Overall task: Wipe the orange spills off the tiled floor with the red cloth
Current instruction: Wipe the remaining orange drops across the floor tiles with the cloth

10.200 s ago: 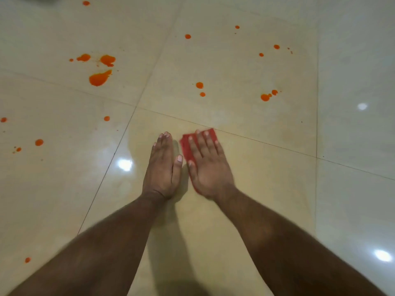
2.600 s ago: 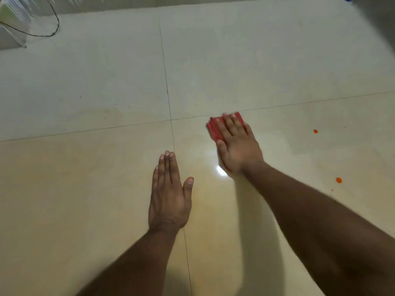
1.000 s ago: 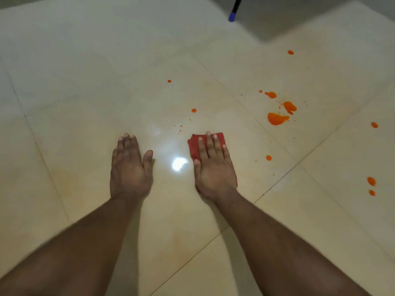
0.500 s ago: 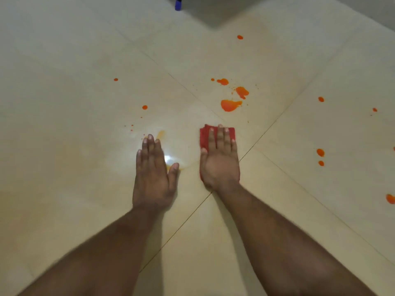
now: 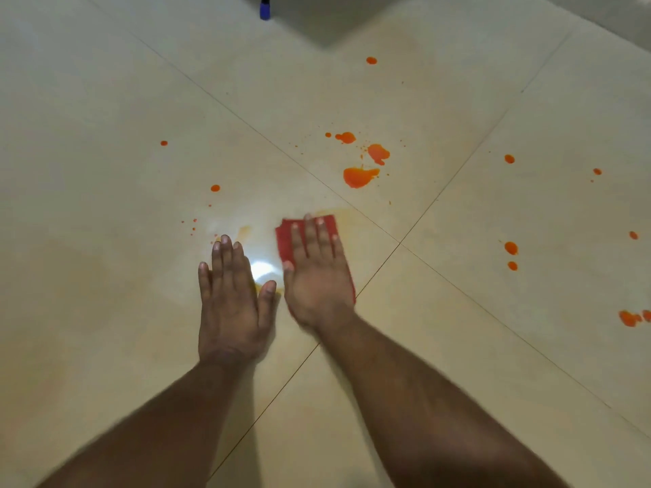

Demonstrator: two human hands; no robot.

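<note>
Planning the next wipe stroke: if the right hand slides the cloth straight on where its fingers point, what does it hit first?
Probably the large orange puddle: the right hand, flat on the red cloth, points just left of it.

Your left hand (image 5: 230, 304) and right hand (image 5: 317, 276) are both bare: no gloves, no rings on the fingers that show, no watch or band at either wrist. Your forearms are bare too, all the way back from the fingers to the bottom edge of the view, so no sleeve shows. Nails are short and pale at the fingertips (image 5: 225, 239). Your right forearm is slightly motion-blurred, so fine detail behind those fingers can't be made out.
</note>
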